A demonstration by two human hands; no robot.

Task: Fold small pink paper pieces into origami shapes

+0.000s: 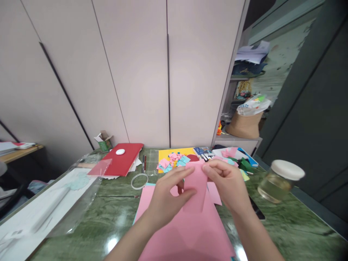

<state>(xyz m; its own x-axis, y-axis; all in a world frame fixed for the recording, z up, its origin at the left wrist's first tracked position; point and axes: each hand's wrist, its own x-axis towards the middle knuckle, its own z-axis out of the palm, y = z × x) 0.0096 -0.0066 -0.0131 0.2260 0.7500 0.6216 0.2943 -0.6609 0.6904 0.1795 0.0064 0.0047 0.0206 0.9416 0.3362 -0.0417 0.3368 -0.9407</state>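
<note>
A narrow pink strip of paper (196,190) is held up between both hands, its lower end hanging over a large pink sheet (185,235) on the table. My left hand (170,197) grips the strip from the left, thumb in front near its middle and fingers at the upper edge. At the top right corner, my right hand (225,179) pinches the strip between thumb and forefinger. Behind the strip, a smaller pink paper piece (214,194) lies to the right, partly covered. Small folded pink and blue paper pieces (175,159) lie on a yellow sheet (163,154) beyond the hands.
On the green table stand a lidded glass jar (277,185) at right and a tape roll (139,181) left of the hands. A red folder (122,161), pens (144,164) and a small box (104,142) lie farther back. A dark phone (257,208) is partly behind my right forearm.
</note>
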